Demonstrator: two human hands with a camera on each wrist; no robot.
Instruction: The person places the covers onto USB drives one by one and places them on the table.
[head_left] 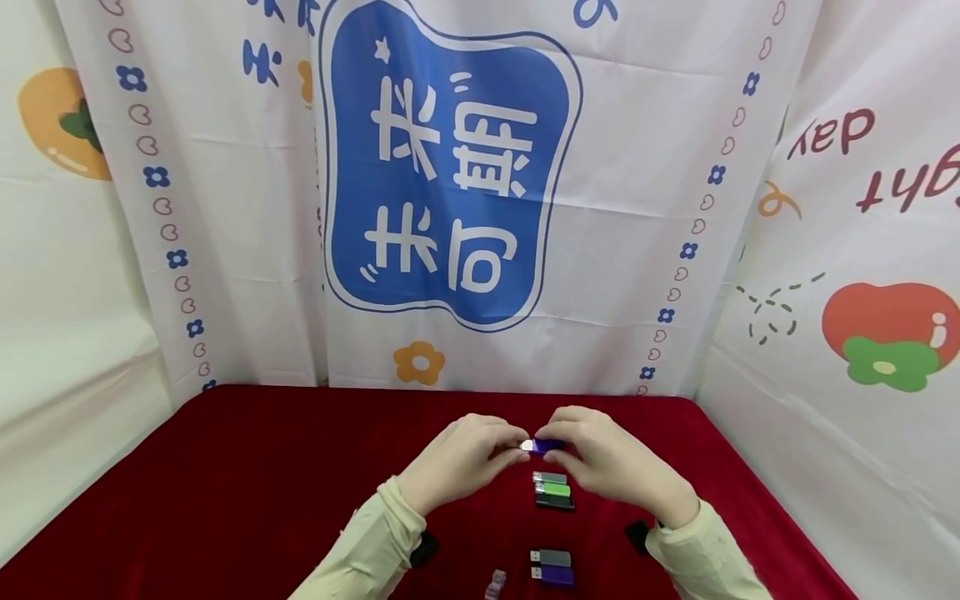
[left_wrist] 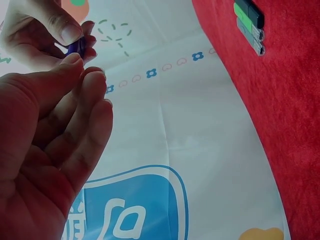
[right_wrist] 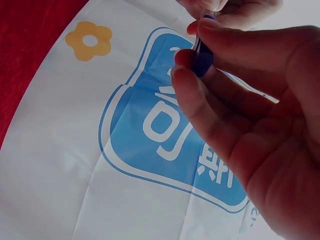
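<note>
Above the red cloth, both hands meet at a purple USB flash drive (head_left: 546, 446). My right hand (head_left: 611, 462) pinches its purple body (right_wrist: 202, 57) between thumb and fingers. At the pale connector end (head_left: 527, 446), my left hand (head_left: 465, 458) pinches with thumb and fingertips, which hide much of that end. Below the hands lie a grey flash drive (head_left: 550, 477), a green one (head_left: 552, 490) and a black one (head_left: 554, 502), side by side. Nearer the front, another grey drive (head_left: 553, 558) lies against a second purple drive (head_left: 555, 575), with metal plugs facing left.
Small clear pieces (head_left: 495, 585) lie at the front edge of view, left of the nearer drives. The red cloth (head_left: 262, 500) covers the table. Printed white curtains (head_left: 637, 208) stand behind it and at both sides.
</note>
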